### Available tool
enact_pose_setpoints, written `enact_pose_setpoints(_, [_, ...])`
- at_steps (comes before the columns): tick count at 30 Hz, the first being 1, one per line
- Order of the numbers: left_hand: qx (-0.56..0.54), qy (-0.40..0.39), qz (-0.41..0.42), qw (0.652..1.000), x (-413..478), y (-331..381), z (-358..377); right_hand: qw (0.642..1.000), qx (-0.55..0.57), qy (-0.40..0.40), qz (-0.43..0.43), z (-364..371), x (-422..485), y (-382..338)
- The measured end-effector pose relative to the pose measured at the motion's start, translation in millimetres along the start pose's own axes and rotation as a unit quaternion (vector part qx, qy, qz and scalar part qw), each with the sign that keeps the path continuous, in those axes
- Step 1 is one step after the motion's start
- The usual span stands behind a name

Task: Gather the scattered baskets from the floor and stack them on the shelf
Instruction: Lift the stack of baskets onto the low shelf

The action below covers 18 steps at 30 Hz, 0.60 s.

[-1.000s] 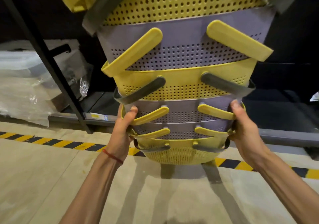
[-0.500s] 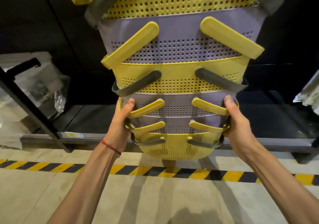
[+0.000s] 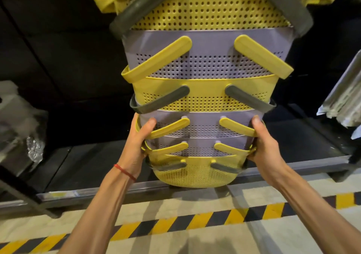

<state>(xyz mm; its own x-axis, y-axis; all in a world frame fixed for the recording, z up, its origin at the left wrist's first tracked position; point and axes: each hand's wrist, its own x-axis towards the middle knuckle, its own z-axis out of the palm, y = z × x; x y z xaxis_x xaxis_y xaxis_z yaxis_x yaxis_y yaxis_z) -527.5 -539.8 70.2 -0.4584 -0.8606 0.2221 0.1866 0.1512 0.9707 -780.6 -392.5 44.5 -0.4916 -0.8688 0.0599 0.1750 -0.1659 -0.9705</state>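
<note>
A tall nested stack of baskets [image 3: 205, 97], perforated, yellow and lilac-grey with yellow or dark grey handles, fills the middle of the view and runs out of the top. My left hand [image 3: 138, 146] grips its lower left side and my right hand [image 3: 263, 144] its lower right side, thumbs on the front. The yellow bottom basket [image 3: 195, 175] hangs above the front edge of the low dark shelf [image 3: 88, 165]. A red string circles my left wrist.
The shelf's metal front rail [image 3: 97, 192] runs across the view, with a black upright post [image 3: 21, 193] at the left. Plastic-wrapped goods [image 3: 17, 124] lie on the shelf at left, and more wrapped items [image 3: 343, 97] at right. Yellow-black hazard tape [image 3: 195, 222] crosses the concrete floor.
I have come closer to the shelf with the stack. The bottom basket, earlier over the floor tape, is now over the shelf's front rail. Both hands keep their grip.
</note>
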Motion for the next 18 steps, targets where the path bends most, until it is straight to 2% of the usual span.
enact_pose_setpoints(8, [0.004,0.022,-0.002,1.000,29.7,-15.8,-3.0,0.999,0.027,-0.019,-0.024,1.0,41.3,5.0])
enact_pose_setpoints(18, [0.031,0.039,0.004,0.999,53.1,-44.4,0.9,0.999,0.022,-0.028,-0.002,-9.5,79.3,44.1])
